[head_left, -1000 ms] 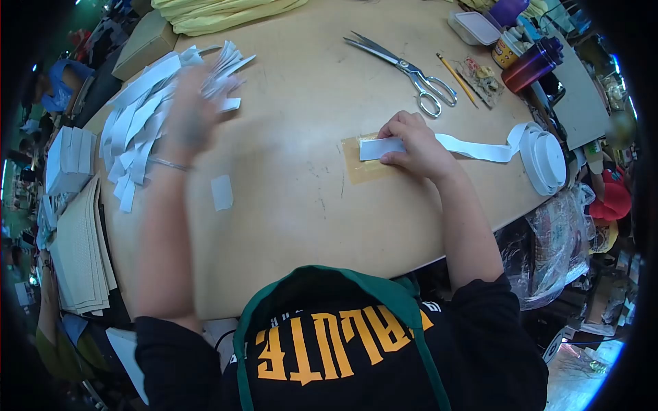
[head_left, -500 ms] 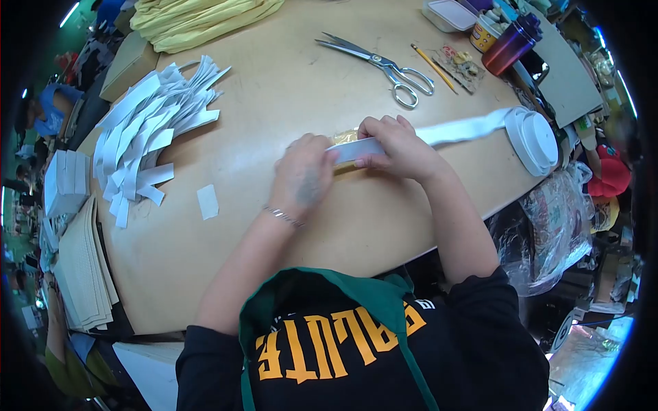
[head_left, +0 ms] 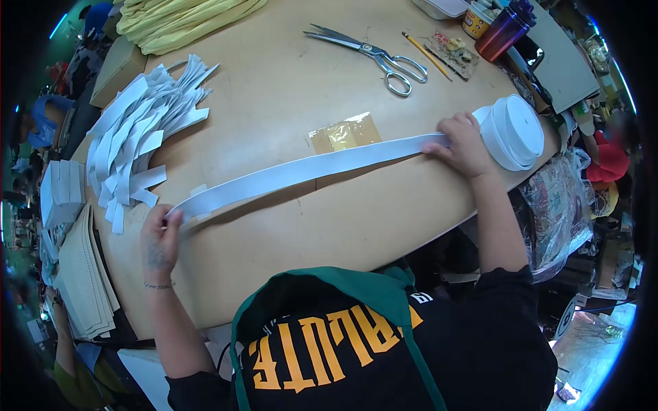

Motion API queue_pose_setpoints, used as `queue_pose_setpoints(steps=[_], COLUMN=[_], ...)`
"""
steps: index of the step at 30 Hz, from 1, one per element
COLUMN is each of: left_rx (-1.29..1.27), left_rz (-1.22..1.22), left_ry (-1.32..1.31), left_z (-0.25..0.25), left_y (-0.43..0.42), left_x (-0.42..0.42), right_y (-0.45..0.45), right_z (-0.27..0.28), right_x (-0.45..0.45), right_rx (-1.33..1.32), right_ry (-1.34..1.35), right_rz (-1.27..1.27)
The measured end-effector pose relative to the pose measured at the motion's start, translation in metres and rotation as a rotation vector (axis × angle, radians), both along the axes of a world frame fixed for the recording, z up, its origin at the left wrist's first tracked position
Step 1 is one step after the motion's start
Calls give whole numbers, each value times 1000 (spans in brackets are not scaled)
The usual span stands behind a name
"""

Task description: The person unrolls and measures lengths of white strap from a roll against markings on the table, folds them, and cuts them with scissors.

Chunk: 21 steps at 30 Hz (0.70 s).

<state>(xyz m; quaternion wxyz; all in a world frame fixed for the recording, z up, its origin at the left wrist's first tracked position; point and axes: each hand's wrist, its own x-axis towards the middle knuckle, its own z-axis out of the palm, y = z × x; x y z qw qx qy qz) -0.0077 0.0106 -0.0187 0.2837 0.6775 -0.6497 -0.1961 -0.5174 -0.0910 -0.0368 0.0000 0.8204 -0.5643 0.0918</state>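
1. Strip, white and flat, spans the space between the two hands; I see it raised over the table, bowing gently, its shadow below. Its left end sits lower in my view than its right.
2. Left hand: thumb and fingers are clamped on the strip's left end. I see a bracelet on this wrist.
3. Right hand: thumb and fingers are clamped on the strip near the roll. I cannot see the stretch of strip behind this hand.
4. Just beyond the strip's middle I see a tape patch on the table, its near edge partly covered. Near the left end, a small label shows partly behind the strip.
5. Further left I have a pile of short white strips, fanned and overlapping, with a box behind it.
6. Past the patch I see scissors, blades pointing left, and a pencil to their right.
7. At the far edge of my view are yellow cloth on the left and a bottle beside a tub on the right.
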Motion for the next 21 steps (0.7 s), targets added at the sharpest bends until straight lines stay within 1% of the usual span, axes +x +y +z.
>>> queue_pose_setpoints(steps=[4,6,7,9,10,11,12,13,14,17,20,21], left_rx=[105,168,135,72,51,29,8,-16,17,53,86,99], left_rz=[138,195,177,157,97,38,2,-30,-19,-6,6,10], left_ry=[2,52,44,24,7,-11,35,82,96,111,137,156], left_z=[-5,-1,-4,-11,-7,-3,-4,-6,-6,-11,-1,5], left_y=[24,33,35,39,39,35,33,30,26,13,9,11], left_x=[53,61,58,44,26,4,-18,-37,-48,-53,-45,-43], right_y=[2,3,1,-13,-20,-26,-32,-38,-42,-47,-42,-41], right_z=[-4,-6,-7,-11,-14,-15,-12,-14,-16,-5,27,33], right_x=[-37,-42,-43,-62,-75,-88,-104,-126,-142,-137,-88,-67], right_rx=[-51,-104,-130,-155,-164,-238,-205,-230,-239,-78,109,46], right_ry=[-6,-6,-9,12,19,41,67,96,149,217,311,230], right_rz=[-42,33,75,85,95,77,29,52,44,-86,-155,-29])
